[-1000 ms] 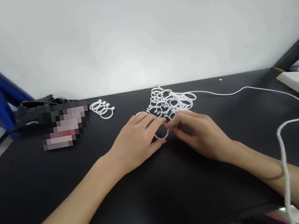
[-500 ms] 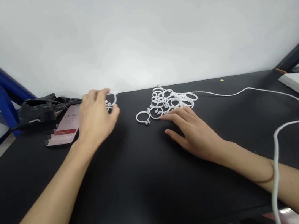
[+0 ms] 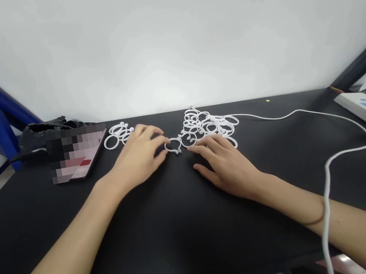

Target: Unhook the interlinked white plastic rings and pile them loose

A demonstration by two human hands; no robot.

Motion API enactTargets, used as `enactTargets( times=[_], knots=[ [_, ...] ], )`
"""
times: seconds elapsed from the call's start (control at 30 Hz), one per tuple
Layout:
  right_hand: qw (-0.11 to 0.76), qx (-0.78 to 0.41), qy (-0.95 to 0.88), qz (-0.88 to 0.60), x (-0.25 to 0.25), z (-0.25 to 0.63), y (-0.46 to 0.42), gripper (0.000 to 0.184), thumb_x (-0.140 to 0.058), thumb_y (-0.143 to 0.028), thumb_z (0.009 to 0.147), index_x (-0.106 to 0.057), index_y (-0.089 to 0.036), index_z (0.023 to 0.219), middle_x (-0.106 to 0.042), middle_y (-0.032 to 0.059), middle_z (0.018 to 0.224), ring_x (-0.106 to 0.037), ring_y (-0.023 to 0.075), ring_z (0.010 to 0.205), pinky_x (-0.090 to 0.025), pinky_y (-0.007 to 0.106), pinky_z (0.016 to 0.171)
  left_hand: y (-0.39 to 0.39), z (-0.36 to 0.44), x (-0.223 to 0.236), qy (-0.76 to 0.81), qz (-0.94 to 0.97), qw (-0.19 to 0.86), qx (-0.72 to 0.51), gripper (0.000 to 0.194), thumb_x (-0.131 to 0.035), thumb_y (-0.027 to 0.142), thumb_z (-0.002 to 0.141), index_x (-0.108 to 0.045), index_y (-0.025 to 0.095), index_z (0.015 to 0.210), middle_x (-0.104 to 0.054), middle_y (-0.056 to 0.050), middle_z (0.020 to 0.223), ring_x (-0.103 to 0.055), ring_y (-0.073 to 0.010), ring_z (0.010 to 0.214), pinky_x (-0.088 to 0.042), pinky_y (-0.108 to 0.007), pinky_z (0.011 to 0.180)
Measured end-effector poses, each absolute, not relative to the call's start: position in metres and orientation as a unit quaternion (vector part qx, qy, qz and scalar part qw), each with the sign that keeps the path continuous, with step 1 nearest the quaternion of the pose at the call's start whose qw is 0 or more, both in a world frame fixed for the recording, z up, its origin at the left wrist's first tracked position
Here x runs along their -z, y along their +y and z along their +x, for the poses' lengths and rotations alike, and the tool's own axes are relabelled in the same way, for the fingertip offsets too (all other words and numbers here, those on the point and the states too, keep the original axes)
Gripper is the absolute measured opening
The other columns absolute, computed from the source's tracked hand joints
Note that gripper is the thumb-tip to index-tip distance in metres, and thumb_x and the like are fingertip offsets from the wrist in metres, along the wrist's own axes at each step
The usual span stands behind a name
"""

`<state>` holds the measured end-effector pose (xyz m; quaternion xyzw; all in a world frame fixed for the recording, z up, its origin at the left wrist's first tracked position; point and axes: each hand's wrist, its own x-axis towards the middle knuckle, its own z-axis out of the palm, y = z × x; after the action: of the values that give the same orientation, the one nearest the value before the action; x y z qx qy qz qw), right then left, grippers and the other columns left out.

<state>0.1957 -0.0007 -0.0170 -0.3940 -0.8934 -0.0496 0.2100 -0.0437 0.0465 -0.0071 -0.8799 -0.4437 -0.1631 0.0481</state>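
White rings lie on the black table (image 3: 173, 242) in two groups, with a small cluster (image 3: 121, 131) beside the phone (image 3: 90, 148) and most in the larger heap (image 3: 213, 118), plus one loose ring (image 3: 177, 151) between my hands. I have my left hand (image 3: 139, 156) palm down, its fingers loosely curved and parted from the thumb at that ring's left edge, though I cannot tell whether they touch it. My right hand (image 3: 225, 162) is open, fingers reaching to the heap's near edge, thumb apart, gripping nothing I can see.
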Motion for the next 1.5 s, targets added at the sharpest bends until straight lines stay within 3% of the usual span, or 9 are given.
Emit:
enactTargets(
  times=[0.13,0.43,0.57,0.73,0.97,1.5],
  knots=[
    [0.238,0.020,-0.885,-0.399,0.015,0.199,-0.002,0.033,-0.055,-0.025,0.093,-0.056,-0.013,0.124,-0.062,0.0133,0.114,-0.051,0.0278,0.108,-0.046,0.047,0.098,0.036,-0.029,0.006,-0.413,-0.896,0.042,0.159,0.018,-0.051,0.024,0.094,-0.068,0.018,0.089,-0.062,-0.007,0.108,-0.048,-0.0258,0.104,-0.045,-0.044,0.092],
    [0.352,-0.182,-0.815,-0.423,0.006,0.208,-0.005,0.014,-0.057,-0.021,0.092,-0.062,-0.022,0.105,-0.069,0.0017,0.097,-0.065,0.0152,0.085,-0.054,0.030,0.078,0.005,0.002,-0.004,-0.323,-0.904,-0.047,0.278,0.008,-0.058,0.022,0.092,-0.061,0.019,0.086,-0.061,-0.003,0.092,-0.048,-0.0192,0.091,-0.045,-0.034,0.083],
    [0.385,-0.178,-0.803,-0.418,0.005,0.208,-0.007,0.014,-0.058,-0.023,0.092,-0.063,-0.023,0.106,-0.071,0.0011,0.096,-0.066,0.0138,0.080,-0.055,0.026,0.070,0.002,0.002,-0.004,-0.348,-0.891,-0.028,0.291,0.006,-0.058,0.026,0.092,-0.058,0.020,0.094,-0.059,-0.005,0.102,-0.050,-0.0197,0.093,-0.046,-0.035,0.084],
    [0.395,-0.162,-0.804,-0.414,0.005,0.208,-0.009,0.013,-0.060,-0.022,0.092,-0.063,-0.022,0.104,-0.072,0.0015,0.095,-0.067,0.0139,0.078,-0.056,0.025,0.066,0.003,0.001,-0.003,-0.368,-0.883,-0.017,0.289,0.036,-0.060,0.033,0.089,-0.049,0.021,0.122,-0.054,-0.008,0.121,-0.052,-0.0231,0.109,-0.047,-0.039,0.093],
    [0.388,-0.166,-0.810,-0.408,0.003,0.209,-0.009,0.012,-0.060,-0.022,0.091,-0.064,-0.021,0.103,-0.071,0.0018,0.096,-0.065,0.0119,0.075,-0.055,0.022,0.063,0.003,0.003,-0.003,-0.369,-0.893,-0.025,0.255,0.031,-0.059,0.035,0.090,-0.055,0.019,0.116,-0.061,-0.006,0.113,-0.055,-0.0224,0.101,-0.047,-0.038,0.087],
    [0.378,-0.134,-0.829,-0.391,0.003,0.210,-0.009,0.010,-0.055,-0.016,0.091,-0.062,-0.021,0.097,-0.067,0.0029,0.090,-0.062,0.0146,0.079,-0.053,0.028,0.071,0.003,0.001,-0.002,-0.362,-0.899,-0.028,0.243,0.031,-0.060,0.038,0.090,-0.055,0.019,0.115,-0.062,-0.007,0.110,-0.055,-0.0230,0.098,-0.047,-0.039,0.086]
  ],
)
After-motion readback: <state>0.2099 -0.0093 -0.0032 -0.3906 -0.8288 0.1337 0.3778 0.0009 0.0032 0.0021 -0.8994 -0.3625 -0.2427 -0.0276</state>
